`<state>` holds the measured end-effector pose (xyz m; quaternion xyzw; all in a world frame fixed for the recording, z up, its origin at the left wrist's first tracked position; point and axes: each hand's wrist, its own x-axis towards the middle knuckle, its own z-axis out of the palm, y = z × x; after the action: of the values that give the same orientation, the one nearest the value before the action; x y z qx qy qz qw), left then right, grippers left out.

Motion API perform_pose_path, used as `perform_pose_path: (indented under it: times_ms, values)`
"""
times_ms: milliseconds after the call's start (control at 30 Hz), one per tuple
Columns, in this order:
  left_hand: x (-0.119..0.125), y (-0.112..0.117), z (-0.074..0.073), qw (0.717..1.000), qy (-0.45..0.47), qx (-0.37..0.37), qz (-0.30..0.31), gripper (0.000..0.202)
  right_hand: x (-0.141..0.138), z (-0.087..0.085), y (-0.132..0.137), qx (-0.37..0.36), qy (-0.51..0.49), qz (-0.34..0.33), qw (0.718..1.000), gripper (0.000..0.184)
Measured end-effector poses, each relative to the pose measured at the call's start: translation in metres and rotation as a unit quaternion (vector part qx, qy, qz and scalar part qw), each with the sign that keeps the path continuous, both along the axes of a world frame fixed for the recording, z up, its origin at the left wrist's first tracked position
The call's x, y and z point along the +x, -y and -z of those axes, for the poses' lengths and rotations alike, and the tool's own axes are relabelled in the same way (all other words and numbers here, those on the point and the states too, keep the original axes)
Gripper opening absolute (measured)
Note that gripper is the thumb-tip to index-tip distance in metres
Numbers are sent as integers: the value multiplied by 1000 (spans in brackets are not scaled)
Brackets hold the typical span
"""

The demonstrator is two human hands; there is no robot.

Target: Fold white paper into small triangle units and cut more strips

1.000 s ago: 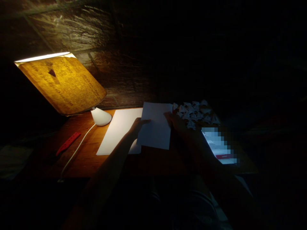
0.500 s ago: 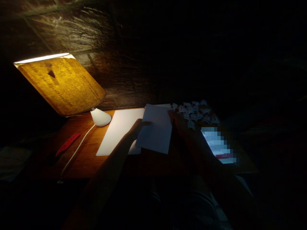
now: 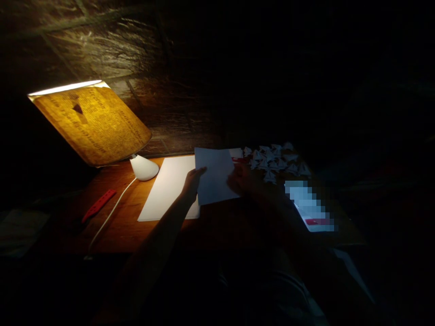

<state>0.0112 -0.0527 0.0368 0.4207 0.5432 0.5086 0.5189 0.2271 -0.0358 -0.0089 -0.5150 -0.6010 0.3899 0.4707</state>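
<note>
A white sheet of paper (image 3: 214, 176) is held up over the desk, its face toward me. My left hand (image 3: 192, 182) is closed on its left edge, with the thumb over the front. At the sheet's right side, my right hand (image 3: 240, 179) overlaps the paper; its fingers are dark and smeared, so their grip is unclear. Below and to the left, more white paper (image 3: 166, 190) lies flat on the wooden desk. Several small folded paper pieces (image 3: 270, 158) sit in a cluster beyond my right hand.
A lit lamp with a yellow printed shade (image 3: 91, 124) and white base (image 3: 144, 167) stands at the left, its white cord (image 3: 110, 217) running to the front edge. Beside the cord lies a red slotted tool (image 3: 98, 204). A glowing phone (image 3: 311, 208) rests at the right, before a dark stone wall (image 3: 115, 50).
The held sheet has turned, shifted slightly left, and its lower edge has risen. My right hand has moved down along its right side. A red item behind the sheet now shows.
</note>
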Motion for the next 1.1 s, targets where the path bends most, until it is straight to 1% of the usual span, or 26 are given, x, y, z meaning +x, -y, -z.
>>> perform_pose_path:
  times_ms: [33, 67, 100, 133, 167, 200, 233, 267, 300, 333, 367, 400, 467, 533, 600, 633, 700, 767, 833, 933, 1000, 1100]
  values:
    - [-3, -1, 0, 998, -46, 38, -23, 47, 2, 0, 4, -8, 12, 1, 1000, 26]
    - [-5, -1, -1, 989, -109, 80, -62, 47, 4, -2, 10, -16, 29, -2, 999, 27]
    - [-7, -1, -3, 970, -182, 133, -94, 48, 7, -5, 18, -9, 60, -9, 998, 28]
    - [-7, 0, -4, 942, -256, 192, -101, 50, 9, -9, 29, 6, 102, -4, 995, 31]
    - [-5, 2, -4, 908, -325, 252, -76, 51, 11, -14, 42, 12, 162, 8, 987, 35]
    - [-2, 4, -4, 870, -385, 307, -23, 50, 13, -20, 56, 11, 229, 23, 973, 40]
    - [3, 7, -2, 831, -433, 347, 40, 50, 14, -26, 71, 6, 296, 33, 954, 45]
    - [9, 9, 2, 795, -471, 368, 103, 53, 14, -33, 85, 3, 358, 37, 933, 49]
    - [16, 12, 6, 764, -502, 374, 157, 55, 14, -38, 99, 14, 411, 51, 910, 50]
    - [22, 14, 12, 741, -527, 367, 197, 57, 14, -42, 111, 34, 453, 62, 889, 50]
    - [28, 15, 19, 724, -549, 351, 224, 58, 13, -45, 120, 49, 482, 71, 872, 51]
    - [34, 16, 26, 713, -567, 335, 240, 58, 12, -45, 127, 64, 497, 68, 862, 52]
    - [40, 19, 37, 697, -592, 318, 249, 59, 12, -40, 134, 104, 501, 38, 858, 65]
    - [43, 23, 44, 690, -603, 316, 247, 58, 13, -28, 133, 150, 501, -12, 852, 80]
    - [43, 28, 46, 687, -609, 312, 245, 58, 17, -16, 127, 177, 504, -56, 844, 90]
    - [43, 31, 46, 687, -610, 309, 247, 58, 19, -10, 124, 183, 504, -68, 841, 94]
    - [44, 36, 44, 685, -611, 303, 257, 60, 22, -3, 119, 187, 504, -77, 840, 98]
    - [44, 38, 42, 682, -613, 295, 269, 63, 24, 1, 116, 183, 505, -77, 840, 102]
    - [43, 36, 42, 678, -614, 291, 279, 66, 23, 2, 117, 173, 507, -73, 841, 105]
    - [38, 28, 43, 671, -610, 299, 297, 67, 16, 0, 122, 149, 509, -62, 846, 107]
    - [34, 21, 42, 663, -604, 309, 316, 67, 10, -4, 128, 131, 507, -46, 851, 108]
    - [28, 13, 36, 647, -600, 324, 341, 64, 1, -16, 134, 111, 499, -31, 859, 108]
